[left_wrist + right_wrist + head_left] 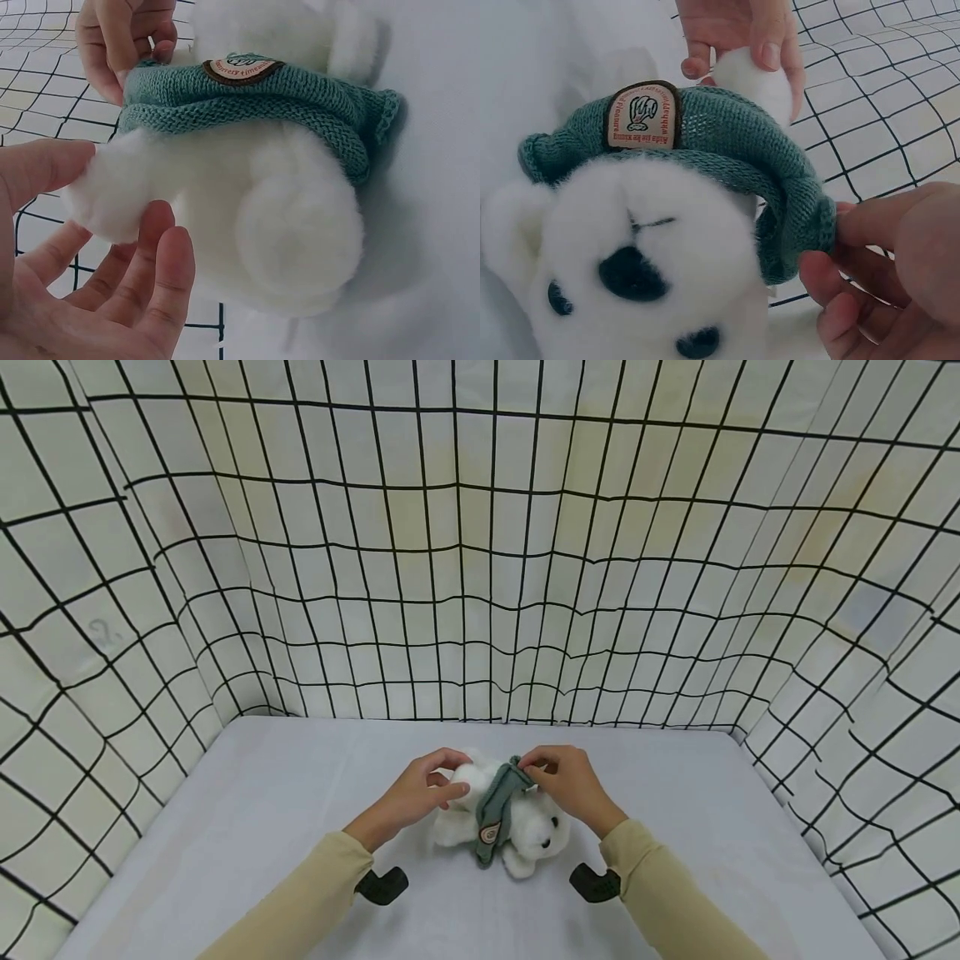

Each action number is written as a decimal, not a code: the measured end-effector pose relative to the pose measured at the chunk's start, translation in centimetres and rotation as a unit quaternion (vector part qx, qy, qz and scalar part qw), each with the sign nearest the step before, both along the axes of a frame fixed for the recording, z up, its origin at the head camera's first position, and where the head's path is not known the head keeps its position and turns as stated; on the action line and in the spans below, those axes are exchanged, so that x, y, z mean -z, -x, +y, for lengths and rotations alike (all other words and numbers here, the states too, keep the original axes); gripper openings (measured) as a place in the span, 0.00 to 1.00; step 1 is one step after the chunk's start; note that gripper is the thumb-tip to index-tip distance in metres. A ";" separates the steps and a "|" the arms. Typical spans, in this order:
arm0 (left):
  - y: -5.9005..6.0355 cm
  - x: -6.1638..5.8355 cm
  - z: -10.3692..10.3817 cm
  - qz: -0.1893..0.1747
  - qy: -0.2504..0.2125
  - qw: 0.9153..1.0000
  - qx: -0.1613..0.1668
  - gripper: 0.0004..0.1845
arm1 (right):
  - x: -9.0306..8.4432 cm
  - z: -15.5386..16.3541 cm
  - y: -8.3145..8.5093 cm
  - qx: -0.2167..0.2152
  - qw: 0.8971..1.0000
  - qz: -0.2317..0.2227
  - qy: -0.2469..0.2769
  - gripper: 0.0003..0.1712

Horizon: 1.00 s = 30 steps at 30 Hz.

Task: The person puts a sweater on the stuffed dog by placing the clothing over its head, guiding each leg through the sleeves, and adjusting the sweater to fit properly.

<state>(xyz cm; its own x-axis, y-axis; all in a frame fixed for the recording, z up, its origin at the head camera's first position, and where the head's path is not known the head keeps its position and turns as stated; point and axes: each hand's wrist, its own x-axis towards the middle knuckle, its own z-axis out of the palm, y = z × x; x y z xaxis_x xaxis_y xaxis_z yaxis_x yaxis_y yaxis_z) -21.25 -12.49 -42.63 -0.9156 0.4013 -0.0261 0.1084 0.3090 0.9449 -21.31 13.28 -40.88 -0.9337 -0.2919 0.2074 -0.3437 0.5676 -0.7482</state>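
Note:
A white plush bear (536, 823) lies on its side on the table, its face toward the right. A green knitted sweater (497, 806) is round its middle, with a round-topped patch (643, 116) on the front. My left hand (420, 787) holds one of the bear's feet (112, 191) between thumb and fingers. At the far sleeve end of the sweater, the thumb and fingers of my right hand (567, 779) pinch the knit edge. The other foot (300, 236) lies free, and the bear's black nose (633, 274) and eyes show in the right wrist view.
A white table surface (285, 827) lies under the bear. White walls with a black grid (480, 568) stand behind and on both sides. Black devices (384, 886) sit beneath both wrists, next to the beige sleeves (300, 893).

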 end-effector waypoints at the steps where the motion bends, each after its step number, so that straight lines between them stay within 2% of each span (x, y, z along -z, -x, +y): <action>1: 0.0 0.0 0.0 -0.001 -0.001 1.000 0.001 0.21 | 0.1 -0.1 0.0 0.004 1.000 -0.005 0.000 0.07; 9: -0.1 0.1 0.0 -0.004 -0.007 1.000 0.007 0.21 | 0.4 -0.9 0.1 0.029 0.999 -0.022 -0.034 0.05; 14: -0.1 0.1 -0.1 -0.004 -0.006 1.000 0.009 0.21 | 0.6 -1.3 0.2 0.025 0.998 -0.034 -0.051 0.05; 20: -0.2 0.1 0.0 -0.005 -0.009 1.000 0.013 0.20 | 0.7 -1.8 0.3 -0.024 0.998 -0.026 -0.049 0.09; 27: -0.3 0.0 0.1 -0.011 -0.014 1.000 0.008 0.20 | 0.7 -1.9 0.4 -0.065 0.995 0.029 -0.074 0.09; 30: -0.2 0.1 0.2 -0.018 -0.019 1.000 0.007 0.20 | 0.7 -1.9 0.4 -0.078 0.995 0.024 -0.066 0.11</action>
<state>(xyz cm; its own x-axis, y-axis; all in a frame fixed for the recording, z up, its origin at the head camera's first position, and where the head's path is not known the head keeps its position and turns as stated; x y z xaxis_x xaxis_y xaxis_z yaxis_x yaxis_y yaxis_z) -21.04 -12.33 -42.76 -0.9083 0.4159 -0.0436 0.0783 0.2718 0.9592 -21.75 11.40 -41.61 -0.8651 -0.4593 0.2017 -0.4686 0.5964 -0.6517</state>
